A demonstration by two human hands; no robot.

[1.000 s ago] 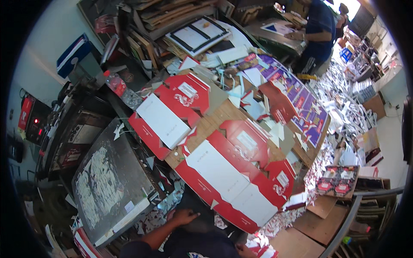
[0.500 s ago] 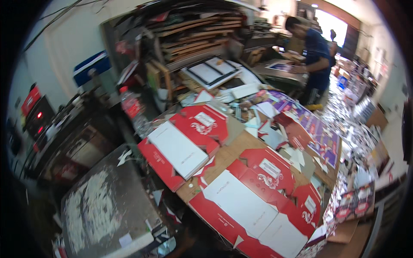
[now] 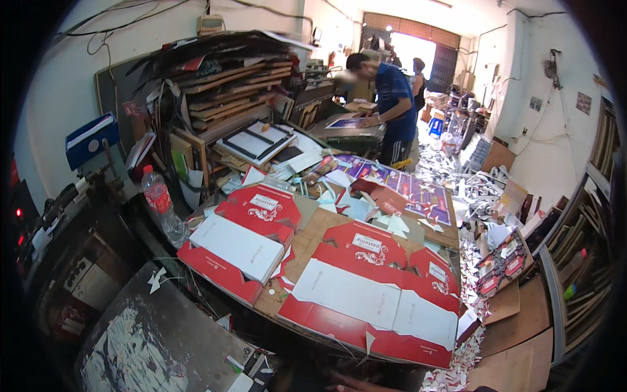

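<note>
Low at the bottom edge, in shadow below the table, part of a hand (image 3: 353,383) shows, apparently my right hand. Its fingers point leftward, too dark and cut off to tell their pose or any hold. My left hand is out of view. Nearest to the visible hand, on the wooden table (image 3: 312,236), lie wide stacked red-and-white cardboard box blanks (image 3: 346,291) with cut flaps. Left of these is a second stack of red-and-white box blanks (image 3: 238,247). A small pale paper scrap (image 3: 369,341) hangs at the near stack's front edge.
A clear plastic bottle (image 3: 160,202) with a red cap stands left of the table. Purple printed sheets (image 3: 418,196) and paper offcuts cover its far side. A glue-smeared dark board (image 3: 130,346) lies lower left. A person in blue (image 3: 395,104) works farther back; paper scraps (image 3: 473,255) litter the right floor.
My view has swung rightward and levelled, so the table sits farther left and shelves show at right. The dim hand has come in at the bottom edge. The box stacks have not moved.
</note>
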